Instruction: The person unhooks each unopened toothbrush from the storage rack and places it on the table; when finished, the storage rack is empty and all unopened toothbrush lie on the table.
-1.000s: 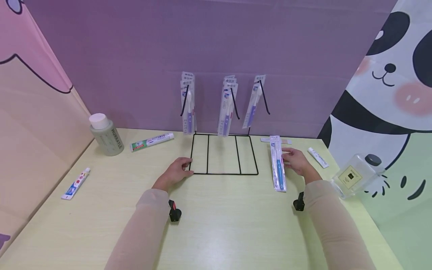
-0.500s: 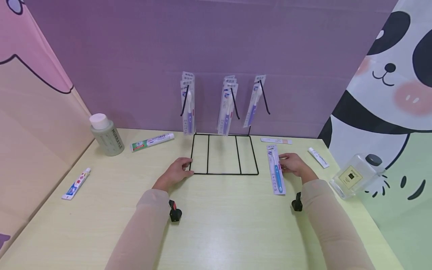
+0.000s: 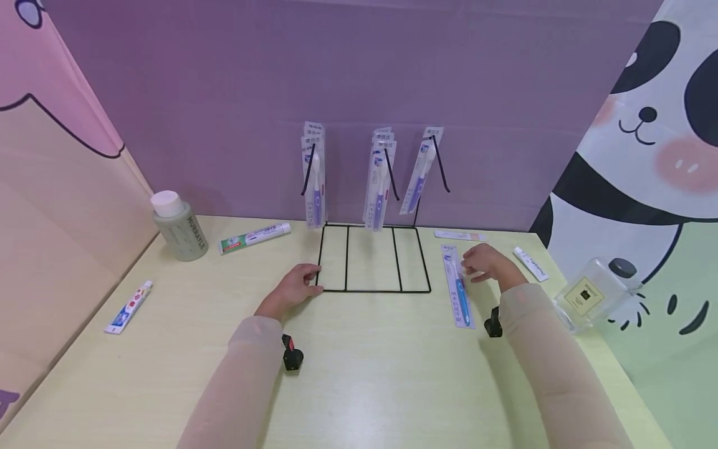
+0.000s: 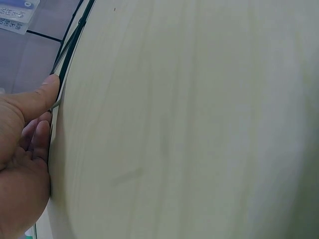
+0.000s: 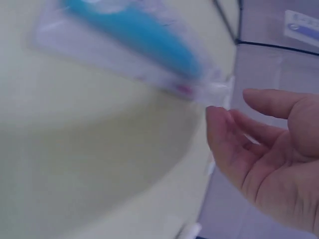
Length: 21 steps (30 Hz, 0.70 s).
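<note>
My left hand [image 3: 291, 289] pinches the front left corner of a black wire display rack [image 3: 370, 291]; in the left wrist view the thumb lies on the dark wire [image 4: 75, 42]. Packaged toothbrushes hang from the rack's hooks: stacks on the left [image 3: 315, 193] and middle [image 3: 377, 193], and one tilted toothbrush [image 3: 421, 174] on the right. Right of the rack, a packaged blue toothbrush [image 3: 457, 287] lies on the table. Beside its upper part is my right hand [image 3: 489, 265], fingers loosely bent. Thumb and fingers stand apart in the right wrist view, with the fingertips close to the package [image 5: 139, 37].
A toothpaste tube [image 3: 255, 238] and a grey-green bottle [image 3: 181, 227] stand back left; a smaller tube [image 3: 129, 307] lies nearer. On the right are a flat packet [image 3: 460, 236], a small white tube [image 3: 530, 264] and a clear bottle [image 3: 589, 293]. A purple backdrop [image 3: 224, 125] rises behind.
The packaged blue toothbrush has come down flat and slightly nearer on the table. My right hand has let go of it and shifted slightly up. The left hand stays on the rack.
</note>
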Each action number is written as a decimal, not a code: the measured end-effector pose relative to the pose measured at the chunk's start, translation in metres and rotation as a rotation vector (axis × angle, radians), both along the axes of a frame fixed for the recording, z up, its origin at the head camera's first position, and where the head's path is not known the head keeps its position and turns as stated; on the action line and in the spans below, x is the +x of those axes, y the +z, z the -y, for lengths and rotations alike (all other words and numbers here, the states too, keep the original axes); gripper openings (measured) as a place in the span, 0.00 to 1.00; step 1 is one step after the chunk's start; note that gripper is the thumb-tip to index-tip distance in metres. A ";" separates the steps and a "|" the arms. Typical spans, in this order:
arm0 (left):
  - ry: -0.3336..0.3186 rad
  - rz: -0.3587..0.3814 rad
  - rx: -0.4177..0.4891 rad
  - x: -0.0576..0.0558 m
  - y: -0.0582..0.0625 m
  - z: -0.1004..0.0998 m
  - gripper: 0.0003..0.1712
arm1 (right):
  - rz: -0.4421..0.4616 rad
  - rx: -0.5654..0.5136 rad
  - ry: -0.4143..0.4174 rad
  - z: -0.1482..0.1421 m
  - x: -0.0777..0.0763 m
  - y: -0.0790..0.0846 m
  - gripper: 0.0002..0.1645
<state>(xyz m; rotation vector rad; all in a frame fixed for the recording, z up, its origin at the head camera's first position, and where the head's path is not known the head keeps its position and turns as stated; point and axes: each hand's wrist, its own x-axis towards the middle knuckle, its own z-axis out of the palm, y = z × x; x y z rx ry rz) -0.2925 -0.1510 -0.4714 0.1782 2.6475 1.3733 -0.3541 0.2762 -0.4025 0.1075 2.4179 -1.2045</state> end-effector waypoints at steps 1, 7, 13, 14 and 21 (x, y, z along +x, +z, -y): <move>0.004 0.004 0.002 0.000 0.000 0.000 0.29 | -0.036 0.005 0.012 0.003 -0.003 0.005 0.26; 0.020 0.014 0.021 0.000 0.000 0.001 0.29 | -0.329 -0.078 0.010 0.035 -0.021 0.037 0.24; 0.018 0.005 0.026 0.000 -0.001 0.002 0.29 | -0.606 -0.109 -0.131 0.068 -0.040 0.062 0.21; 0.016 0.003 0.026 0.000 -0.002 0.002 0.29 | -0.643 -0.119 -0.162 0.072 -0.043 0.066 0.21; 0.004 -0.012 0.028 -0.001 -0.003 0.001 0.28 | -0.832 -0.205 -0.243 0.093 -0.053 0.088 0.21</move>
